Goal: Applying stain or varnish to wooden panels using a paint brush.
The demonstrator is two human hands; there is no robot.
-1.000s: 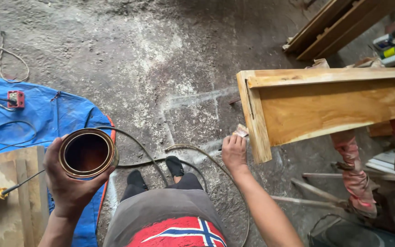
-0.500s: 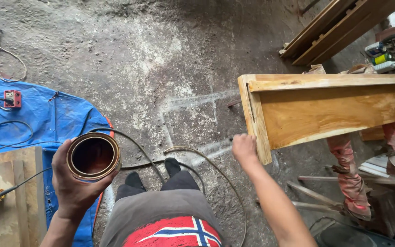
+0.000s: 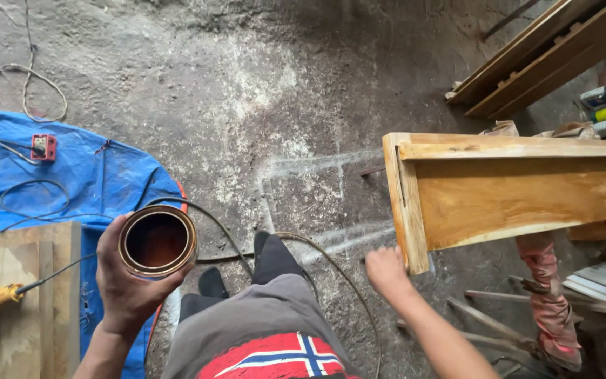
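The left hand wraps its fingers around an open tin of dark varnish, the can sitting at one o'clock from the palm. The right hand, curled closed, touches the lower end of the varnished wooden frame at its two o'clock; whether it holds anything cannot be told.

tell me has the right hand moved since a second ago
Yes. The right hand has dropped down the end of the wooden frame, from near its middle to its lower corner.

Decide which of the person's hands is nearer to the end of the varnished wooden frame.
Right. The right hand is at the lower corner of the wooden frame, touching or almost touching it. The left hand is far off to the left, holding an open tin.
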